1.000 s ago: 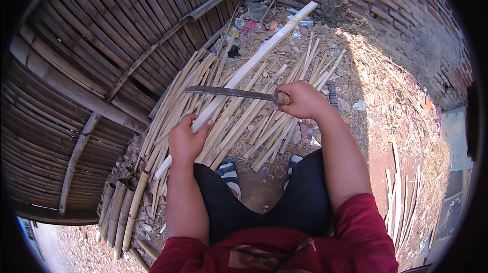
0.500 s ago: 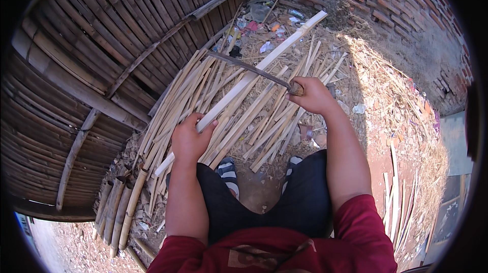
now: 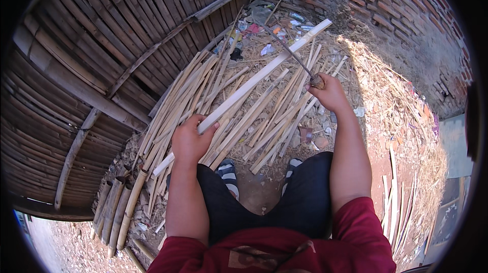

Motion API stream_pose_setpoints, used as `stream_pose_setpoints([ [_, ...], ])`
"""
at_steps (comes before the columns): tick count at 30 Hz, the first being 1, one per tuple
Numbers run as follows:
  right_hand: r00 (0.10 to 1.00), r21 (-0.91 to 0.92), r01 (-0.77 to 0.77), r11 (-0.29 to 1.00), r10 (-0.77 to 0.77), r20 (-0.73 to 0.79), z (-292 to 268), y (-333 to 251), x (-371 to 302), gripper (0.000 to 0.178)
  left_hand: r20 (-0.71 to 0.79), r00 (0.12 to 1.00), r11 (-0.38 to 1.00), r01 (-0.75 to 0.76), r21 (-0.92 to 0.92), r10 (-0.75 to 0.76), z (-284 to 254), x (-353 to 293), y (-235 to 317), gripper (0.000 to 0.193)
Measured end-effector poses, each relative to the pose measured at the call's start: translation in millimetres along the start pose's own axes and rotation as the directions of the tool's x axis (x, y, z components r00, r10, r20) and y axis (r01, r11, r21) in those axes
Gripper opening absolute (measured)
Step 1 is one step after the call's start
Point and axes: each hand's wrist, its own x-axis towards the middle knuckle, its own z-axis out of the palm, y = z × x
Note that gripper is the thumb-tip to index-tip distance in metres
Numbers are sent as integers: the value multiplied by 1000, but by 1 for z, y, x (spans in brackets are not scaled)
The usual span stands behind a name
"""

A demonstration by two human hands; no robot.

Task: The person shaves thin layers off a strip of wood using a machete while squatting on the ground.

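My left hand (image 3: 193,140) is closed around a long pale bamboo strip (image 3: 254,84), which slants from beside my left knee up to the far right. My right hand (image 3: 328,91) grips the wooden handle of a long, thin-bladed knife (image 3: 290,52). Its dark blade points up and to the left and crosses the strip near the strip's far end. Whether the edge touches the strip I cannot tell. Beneath both hands lie several split bamboo strips (image 3: 244,125) on the ground.
A bamboo-slat wall (image 3: 122,24) leans along the left, and a brick wall (image 3: 386,4) stands at the back right. Uncut bamboo poles (image 3: 114,212) lie at the lower left. Scattered litter (image 3: 259,24) lies at the far end, dry straw (image 3: 391,85) on the right.
My right hand has moved up and to the right with the knife, and the blade has swung to point farther away. The strip's far end has dipped slightly.
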Motion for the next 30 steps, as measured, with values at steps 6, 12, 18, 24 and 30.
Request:
stream_pose_setpoints([
  [6,928,-104,341,934,-317,196,26,-28,-8,46,19,1000,1000,19,11,-20,3,-1,0,47],
  [12,889,-95,443,892,-424,173,38,-43,-18,38,24,999,998,49,-34,-48,0,-2,1,45],
  [18,992,-9,96,995,-96,-79,7,26,6,50,44,998,999,39,-26,-38,-3,-1,6,47],
  [24,991,4,134,991,-134,-17,4,0,-3,46,32,999,1000,26,-8,-26,-1,-1,5,48],
  [30,903,-127,375,918,-331,274,26,-54,-19,41,8,1000,999,-12,-36,12,3,-2,-3,49],
])
